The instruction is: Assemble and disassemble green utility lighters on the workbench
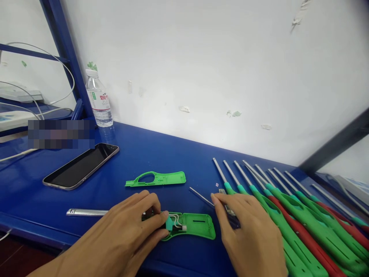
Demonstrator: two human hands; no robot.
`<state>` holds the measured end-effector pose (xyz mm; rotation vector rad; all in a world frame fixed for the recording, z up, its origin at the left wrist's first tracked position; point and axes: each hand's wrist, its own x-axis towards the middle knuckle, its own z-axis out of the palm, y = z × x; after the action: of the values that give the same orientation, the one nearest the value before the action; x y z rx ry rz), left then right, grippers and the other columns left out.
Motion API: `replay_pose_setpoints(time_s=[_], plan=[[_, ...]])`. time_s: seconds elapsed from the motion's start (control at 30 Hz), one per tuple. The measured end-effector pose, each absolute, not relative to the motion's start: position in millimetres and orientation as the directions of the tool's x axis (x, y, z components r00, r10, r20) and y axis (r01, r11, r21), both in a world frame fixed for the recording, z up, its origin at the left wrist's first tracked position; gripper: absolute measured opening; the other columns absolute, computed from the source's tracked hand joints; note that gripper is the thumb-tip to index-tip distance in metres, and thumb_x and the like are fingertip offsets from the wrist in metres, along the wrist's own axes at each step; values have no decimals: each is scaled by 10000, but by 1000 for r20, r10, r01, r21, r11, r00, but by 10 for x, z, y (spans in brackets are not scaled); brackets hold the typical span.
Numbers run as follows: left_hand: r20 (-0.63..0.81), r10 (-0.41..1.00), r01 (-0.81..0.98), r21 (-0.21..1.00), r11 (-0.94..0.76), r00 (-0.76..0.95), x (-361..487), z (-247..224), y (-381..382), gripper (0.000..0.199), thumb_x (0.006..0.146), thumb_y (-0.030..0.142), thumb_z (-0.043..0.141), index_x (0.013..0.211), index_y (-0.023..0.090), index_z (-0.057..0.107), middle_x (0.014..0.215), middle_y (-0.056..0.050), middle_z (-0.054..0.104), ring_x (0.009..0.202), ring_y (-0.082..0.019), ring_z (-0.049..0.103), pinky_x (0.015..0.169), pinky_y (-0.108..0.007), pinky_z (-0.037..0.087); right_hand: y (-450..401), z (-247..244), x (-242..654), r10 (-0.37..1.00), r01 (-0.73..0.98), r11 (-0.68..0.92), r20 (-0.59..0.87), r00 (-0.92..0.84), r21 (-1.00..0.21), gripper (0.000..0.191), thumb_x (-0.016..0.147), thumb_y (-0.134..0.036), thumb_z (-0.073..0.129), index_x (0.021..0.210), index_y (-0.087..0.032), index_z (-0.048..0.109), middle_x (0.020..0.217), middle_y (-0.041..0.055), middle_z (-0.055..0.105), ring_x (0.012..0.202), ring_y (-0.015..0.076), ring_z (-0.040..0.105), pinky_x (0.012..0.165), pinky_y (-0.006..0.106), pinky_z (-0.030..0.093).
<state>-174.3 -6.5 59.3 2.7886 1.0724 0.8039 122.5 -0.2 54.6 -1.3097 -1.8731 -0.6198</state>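
My left hand (135, 219) is closed over an opened long-necked gas lighter (199, 226) lying on the blue table. Its green half shell shows white wires and a teal piece near my fingertips; its metal tube (86, 212) points left. The matching green half shell (170, 178) lies apart, just beyond. My right hand (250, 231) has thumb and forefinger pinched together; what is between them is hidden. A thin metal rod (201, 195) runs under these fingertips, in line with a dark handle-like piece (234, 220) partly covered by the hand. It looks like a small screwdriver.
Several assembled green and red lighters (300, 227) lie side by side at the right, tubes pointing away. A phone (82, 165) and a water bottle (99, 100) are at the left. A tiny pale square (217, 185) lies near my right hand. A white wall (201, 77) stands behind.
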Motion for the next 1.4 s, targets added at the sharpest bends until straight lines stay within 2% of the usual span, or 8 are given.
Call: replay_pose_setpoints(time_s=[0.2, 0.33, 0.53, 0.8, 1.17, 1.33, 1.4], plan=[[436, 654, 616, 248, -748, 618, -1766, 541, -91, 299, 1238, 139, 485, 1343, 306, 709, 1236, -12, 709, 1103, -187, 748, 1008, -313, 627, 47, 451, 1173, 629, 941, 328, 763, -149, -86, 486, 1283, -365, 455, 1031, -247, 853, 928, 52, 891, 899, 348, 805, 876, 497, 496], [439, 661, 623, 251, -741, 609, -1758, 573, -76, 295, 1237, 144, 494, 1325, 306, 724, 1226, -6, 718, 1091, -183, 751, 1012, -300, 630, 42, 451, 1121, 640, 939, 330, 755, -143, -101, 503, 1286, -357, 436, 998, -262, 837, 908, 45, 881, 894, 359, 798, 918, 518, 466], [463, 641, 613, 233, -755, 613, -1742, 611, -55, 320, 1206, 96, 491, 1228, 292, 744, 1155, -7, 742, 1025, -189, 743, 989, -303, 624, 48, 448, 1105, 626, 931, 354, 762, -164, -91, 518, 1299, -352, 407, 986, -286, 815, 891, 23, 864, 881, 325, 785, 965, 492, 439], [496, 629, 604, 236, -761, 598, -1754, 578, -65, 288, 1228, 110, 505, 1287, 302, 713, 1168, 6, 729, 1064, -181, 733, 968, -287, 600, 46, 438, 1100, 633, 908, 397, 756, -169, -129, 565, 1324, -387, 377, 966, -286, 802, 875, 18, 853, 821, 302, 775, 999, 497, 440], [501, 629, 606, 235, -760, 594, -1748, 597, -74, 262, 1217, 108, 531, 1244, 296, 711, 1157, 20, 742, 1037, -170, 742, 998, -288, 598, 46, 432, 1095, 652, 894, 422, 736, -185, -149, 481, 1309, -330, 429, 993, -296, 792, 896, -3, 851, 853, 290, 794, 1081, 519, 414], [517, 627, 596, 252, -762, 583, -1731, 622, -57, 263, 1223, 119, 512, 1221, 296, 707, 1140, 22, 737, 1009, -154, 747, 946, -263, 600, 45, 441, 1119, 652, 895, 425, 730, -203, -131, 515, 1323, -360, 397, 985, -313, 783, 896, -32, 859, 844, 258, 804, 1126, 494, 386], [528, 623, 594, 252, -764, 577, -1724, 633, -45, 246, 1222, 130, 521, 1204, 297, 700, 1131, 30, 734, 979, -148, 743, 950, -263, 598, 50, 436, 1159, 662, 893, 438, 710, -241, -105, 460, 1315, -364, 441, 1016, -323, 787, 919, -50, 867, 856, 244, 815, 1128, 475, 382]])
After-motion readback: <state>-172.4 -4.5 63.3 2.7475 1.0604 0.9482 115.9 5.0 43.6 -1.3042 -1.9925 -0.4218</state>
